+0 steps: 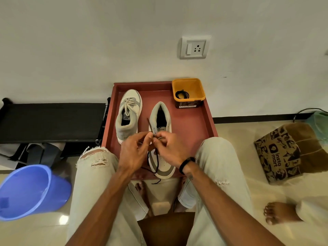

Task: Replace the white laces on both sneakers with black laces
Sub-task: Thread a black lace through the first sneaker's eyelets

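Black lace (156, 161), limp and light, best taken at its stiff tip, is pinched by both left hand (135, 151) and right hand (169, 150) over the near sneaker (161, 139) on the tray (195, 125).

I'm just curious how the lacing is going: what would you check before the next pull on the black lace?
1. Both hands, left hand and right hand, pinch the black lace: ok.
2. Near sneaker sits on the red tray: ok.
3. Lace through the right eyelet: cannot tell, fingers hide it.
4. Far sneaker relaced: not ok, white laces.
5. Spare black lace in the yellow tub: ok.
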